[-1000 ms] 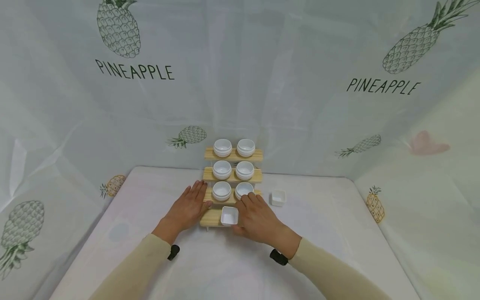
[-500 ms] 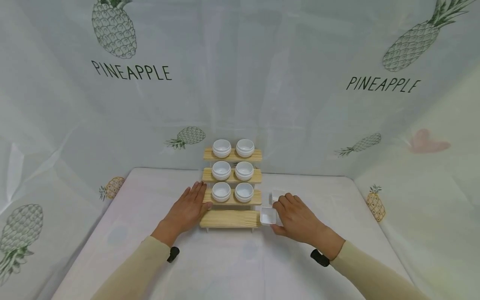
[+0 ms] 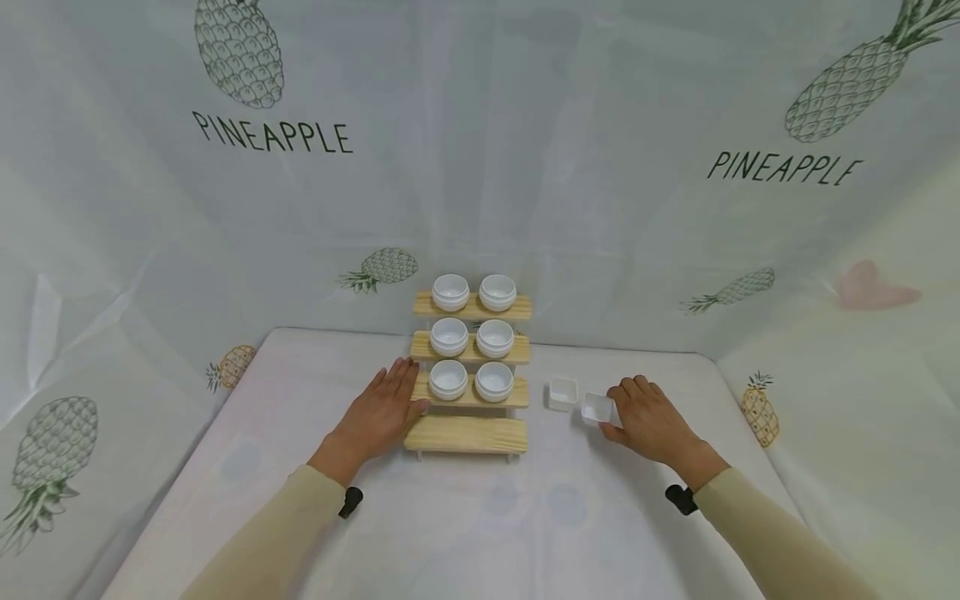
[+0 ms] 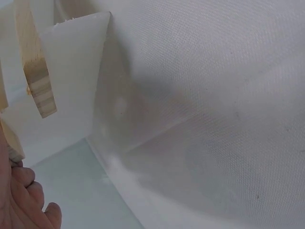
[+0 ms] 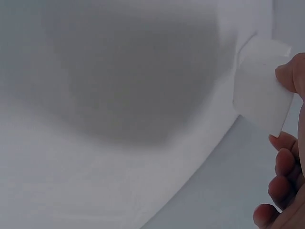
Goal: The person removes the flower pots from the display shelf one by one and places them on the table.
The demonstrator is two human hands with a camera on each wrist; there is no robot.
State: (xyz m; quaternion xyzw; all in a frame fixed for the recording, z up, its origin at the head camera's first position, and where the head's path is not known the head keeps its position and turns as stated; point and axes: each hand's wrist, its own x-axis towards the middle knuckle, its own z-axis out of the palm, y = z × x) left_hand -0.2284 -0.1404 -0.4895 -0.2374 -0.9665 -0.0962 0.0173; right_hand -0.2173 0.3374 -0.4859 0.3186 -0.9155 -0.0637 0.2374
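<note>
Right hand point(image 3: 651, 419) pinches a square dish point(image 3: 597, 408); its wrist view shows the thumb gripping, seemingly. Left hand point(image 3: 384, 411) lies flat at the rack's point(image 3: 467, 435) nine o'clock.

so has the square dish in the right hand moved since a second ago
Yes. The square dish went right, off the wooden rack, and is now beside the other square dish.

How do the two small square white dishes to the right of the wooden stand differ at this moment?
The square dish in the right hand is pinched by the right hand; the other square dish sits free on the table, untouched. The held dish lies farther from the wooden stand; the free one sits between it and the stand. The held dish's far side is covered by fingers; the free one shows whole. Both are small, white, square and open side up.
</note>
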